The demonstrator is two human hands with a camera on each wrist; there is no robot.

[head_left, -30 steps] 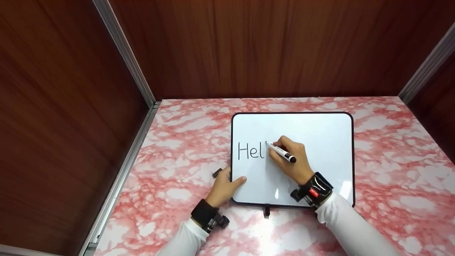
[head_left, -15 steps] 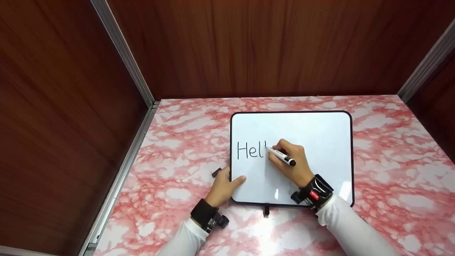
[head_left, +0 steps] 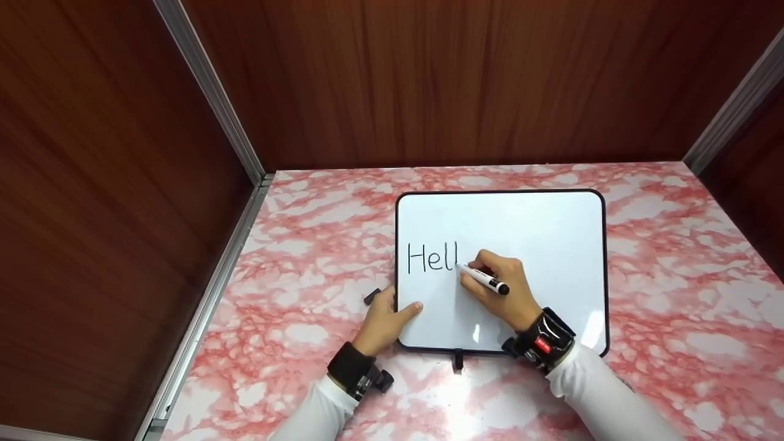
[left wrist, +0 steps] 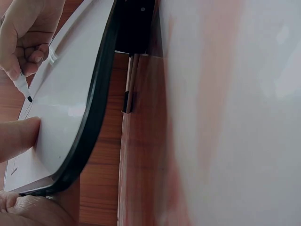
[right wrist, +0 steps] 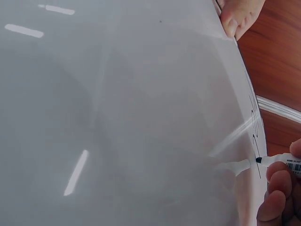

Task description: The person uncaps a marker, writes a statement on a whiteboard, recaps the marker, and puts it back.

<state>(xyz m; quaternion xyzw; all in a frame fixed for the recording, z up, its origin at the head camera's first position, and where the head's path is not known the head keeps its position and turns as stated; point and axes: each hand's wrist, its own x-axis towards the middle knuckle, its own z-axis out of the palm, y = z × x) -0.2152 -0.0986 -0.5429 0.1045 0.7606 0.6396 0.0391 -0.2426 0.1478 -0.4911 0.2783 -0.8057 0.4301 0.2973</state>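
A whiteboard (head_left: 545, 239) with a black frame stands on the table, bearing the black handwritten letters "Hell" (head_left: 432, 258) on its left side. My right hand (head_left: 507, 291) pinches a white marker (head_left: 488, 280) with a black end, thumb and fingers close to its tip. The marker's dark nib (right wrist: 259, 160) meets the board's surface in the right wrist view, at the lower part of the last "l". My left hand (head_left: 383, 320) grips the board's lower left edge. Its thumb (left wrist: 21, 136) lies on the white face, while the other fingers go behind the board, mostly hidden.
A black foot (head_left: 458, 360) sticks out below the board's lower edge, and another small black piece (head_left: 372, 296) shows left of it. The table (head_left: 294, 367) has a red and white marbled top. Dark wood panels (head_left: 429, 86) with metal rails (head_left: 211, 86) enclose it.
My right hand has drawn the marker downward, and a second "l" stroke has appeared after "Hel". My left hand keeps its grip on the board's edge.
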